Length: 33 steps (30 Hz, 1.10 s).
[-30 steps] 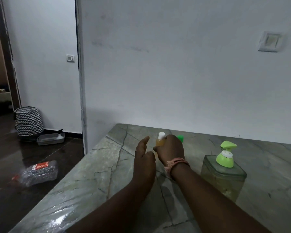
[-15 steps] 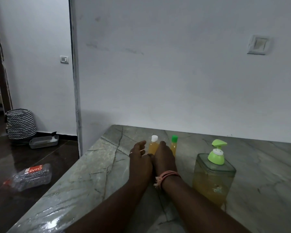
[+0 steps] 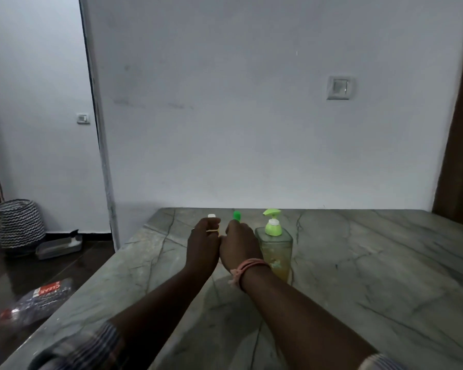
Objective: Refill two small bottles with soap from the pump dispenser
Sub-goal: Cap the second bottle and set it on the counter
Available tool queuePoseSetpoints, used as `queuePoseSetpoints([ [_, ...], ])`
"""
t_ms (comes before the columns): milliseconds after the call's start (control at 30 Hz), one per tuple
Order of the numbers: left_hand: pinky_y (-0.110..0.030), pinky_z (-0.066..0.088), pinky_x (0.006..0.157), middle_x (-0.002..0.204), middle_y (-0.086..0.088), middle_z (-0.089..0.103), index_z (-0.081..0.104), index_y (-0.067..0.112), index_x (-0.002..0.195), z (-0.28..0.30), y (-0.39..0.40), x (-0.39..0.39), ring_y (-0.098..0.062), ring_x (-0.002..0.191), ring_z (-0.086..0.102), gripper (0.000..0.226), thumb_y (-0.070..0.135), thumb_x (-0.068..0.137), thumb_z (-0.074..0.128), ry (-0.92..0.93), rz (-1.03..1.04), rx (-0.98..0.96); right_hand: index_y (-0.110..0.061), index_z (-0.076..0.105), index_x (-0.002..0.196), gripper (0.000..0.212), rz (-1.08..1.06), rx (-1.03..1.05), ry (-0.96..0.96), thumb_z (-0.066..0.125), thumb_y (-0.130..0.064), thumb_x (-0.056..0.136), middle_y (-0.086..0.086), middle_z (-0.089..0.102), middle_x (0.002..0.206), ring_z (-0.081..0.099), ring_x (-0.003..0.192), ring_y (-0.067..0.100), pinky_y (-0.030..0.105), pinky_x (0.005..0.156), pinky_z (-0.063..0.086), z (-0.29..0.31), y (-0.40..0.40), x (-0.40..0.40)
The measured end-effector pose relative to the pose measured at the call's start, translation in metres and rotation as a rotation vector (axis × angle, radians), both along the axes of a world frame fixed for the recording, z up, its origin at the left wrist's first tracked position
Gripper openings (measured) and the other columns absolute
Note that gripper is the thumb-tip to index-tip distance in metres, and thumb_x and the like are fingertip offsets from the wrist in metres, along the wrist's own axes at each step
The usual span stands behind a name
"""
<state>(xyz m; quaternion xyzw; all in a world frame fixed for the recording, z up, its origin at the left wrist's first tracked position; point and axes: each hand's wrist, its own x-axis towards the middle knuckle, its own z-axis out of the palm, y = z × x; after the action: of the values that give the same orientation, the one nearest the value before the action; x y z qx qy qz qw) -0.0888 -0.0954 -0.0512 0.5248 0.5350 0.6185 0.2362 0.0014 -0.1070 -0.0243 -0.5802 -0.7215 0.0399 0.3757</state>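
On the stone surface [image 3: 358,263], both hands have now closed in: the left hand [image 3: 202,243] grips the white-capped bottle [image 3: 211,216], where half a second ago it lay open, and the right hand [image 3: 238,244] grips the green-capped bottle [image 3: 236,215]. The pump dispenser [image 3: 274,247] stands just beside, untouched; uncapping probably comes next.

On the counter [image 3: 358,263], two small bottles [image 3: 236,215] stand left of the pump dispenser [image 3: 274,247], behind both hands

A grey-green marble counter [image 3: 358,263] is stretching out beneath the fingers. Far left of the fingers, a zigzag-patterned basket [image 3: 19,222], a grey tray [image 3: 58,244] and a crumpled plastic bottle [image 3: 38,297] are lying on the dark floor [image 3: 16,265]. A wall switch [image 3: 340,87] is sitting above right.
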Motion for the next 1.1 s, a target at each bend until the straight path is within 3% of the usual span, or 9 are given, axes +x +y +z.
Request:
queuePoseSetpoints([
  [100, -0.036, 0.053, 0.079, 0.105, -0.003, 0.069, 0.068, 0.018, 0.109, 0.005, -0.022, 0.01, -0.02, 0.097, 0.065, 0.038, 0.0, 0.079, 0.053, 0.058, -0.017, -0.011, -0.009, 0.06, 0.109, 0.021, 0.017, 0.038, -0.009, 0.054, -0.018, 0.092, 0.013, 0.063, 0.109, 0.061, 0.103, 0.03, 0.034, 0.08, 0.047, 0.0, -0.02, 0.013],
  [233, -0.051, 0.056, 0.086, 0.103, -0.004, 0.069, 0.067, 0.027, 0.099, 0.008, -0.046, 0.025, -0.027, 0.096, 0.067, 0.033, 0.011, 0.073, 0.054, 0.057, -0.101, -0.094, -0.014, 0.064, 0.096, 0.019, -0.039, 0.141, 0.003, 0.05, -0.027, 0.094, 0.01, 0.069, 0.093, 0.066, 0.09, 0.03, 0.031, 0.068, 0.047, -0.001, -0.051, 0.041],
  [367, -0.049, 0.055, 0.088, 0.122, -0.012, 0.061, 0.054, 0.011, 0.131, 0.011, -0.068, 0.046, -0.028, 0.102, 0.063, 0.045, 0.006, 0.087, 0.056, 0.049, -0.275, -0.192, -0.018, 0.055, 0.093, 0.017, -0.197, 0.278, 0.201, 0.048, -0.033, 0.095, 0.007, 0.068, 0.083, 0.065, 0.077, 0.03, 0.032, 0.062, 0.049, -0.009, -0.064, 0.084],
  [500, -0.04, 0.051, 0.095, 0.146, -0.007, 0.044, 0.033, 0.021, 0.151, 0.002, -0.072, 0.071, -0.024, 0.126, 0.051, 0.071, 0.028, 0.09, 0.069, 0.01, -0.355, -0.229, -0.017, 0.048, 0.113, 0.025, -0.176, 0.117, 0.412, 0.055, -0.033, 0.095, 0.008, 0.061, 0.112, 0.06, 0.097, 0.026, 0.033, 0.079, 0.05, -0.029, -0.054, 0.121],
  [567, -0.034, 0.047, 0.095, 0.136, 0.006, 0.049, 0.037, 0.022, 0.147, -0.005, -0.07, 0.082, -0.01, 0.119, 0.052, 0.059, 0.027, 0.095, 0.064, 0.024, -0.372, -0.177, -0.017, 0.047, 0.126, 0.036, -0.107, -0.025, 0.469, 0.056, -0.033, 0.095, 0.008, 0.055, 0.126, 0.057, 0.11, 0.024, 0.034, 0.09, 0.049, -0.037, -0.045, 0.126],
  [633, -0.035, 0.047, 0.1, 0.14, 0.009, 0.051, 0.039, 0.024, 0.146, -0.011, -0.062, 0.089, -0.009, 0.123, 0.052, 0.053, 0.024, 0.097, 0.058, 0.049, -0.347, -0.128, -0.019, 0.044, 0.136, 0.042, -0.026, -0.146, 0.516, 0.055, -0.028, 0.097, 0.006, 0.052, 0.134, 0.054, 0.118, 0.024, 0.037, 0.097, 0.047, -0.042, -0.036, 0.121],
  [767, -0.027, 0.052, 0.095, 0.131, 0.009, 0.058, 0.045, 0.028, 0.145, -0.017, -0.038, 0.088, -0.007, 0.117, 0.056, 0.056, 0.004, 0.095, 0.053, 0.058, -0.295, -0.105, -0.021, 0.043, 0.14, 0.044, 0.094, -0.207, 0.613, 0.048, -0.011, 0.097, 0.004, 0.057, 0.132, 0.055, 0.114, 0.02, 0.036, 0.101, 0.044, -0.043, -0.018, 0.112],
  [867, -0.037, 0.055, 0.096, 0.134, 0.003, 0.062, 0.05, 0.031, 0.142, -0.018, -0.012, 0.086, -0.011, 0.118, 0.06, 0.057, 0.003, 0.092, 0.055, 0.06, -0.261, -0.099, -0.022, 0.049, 0.138, 0.044, 0.071, -0.156, 0.6, 0.05, -0.009, 0.096, 0.001, 0.06, 0.129, 0.057, 0.116, 0.021, 0.037, 0.102, 0.045, -0.046, 0.002, 0.113],
  [1100, -0.037, 0.056, 0.092, 0.12, 0.004, 0.067, 0.057, 0.029, 0.132, -0.001, 0.05, 0.093, -0.013, 0.108, 0.062, 0.058, -0.005, 0.087, 0.044, 0.108, -0.193, -0.041, -0.018, 0.06, 0.126, 0.035, 0.061, -0.076, 0.547, 0.054, -0.009, 0.092, 0.001, 0.066, 0.118, 0.061, 0.108, 0.021, 0.039, 0.096, 0.05, -0.036, 0.073, 0.115],
])
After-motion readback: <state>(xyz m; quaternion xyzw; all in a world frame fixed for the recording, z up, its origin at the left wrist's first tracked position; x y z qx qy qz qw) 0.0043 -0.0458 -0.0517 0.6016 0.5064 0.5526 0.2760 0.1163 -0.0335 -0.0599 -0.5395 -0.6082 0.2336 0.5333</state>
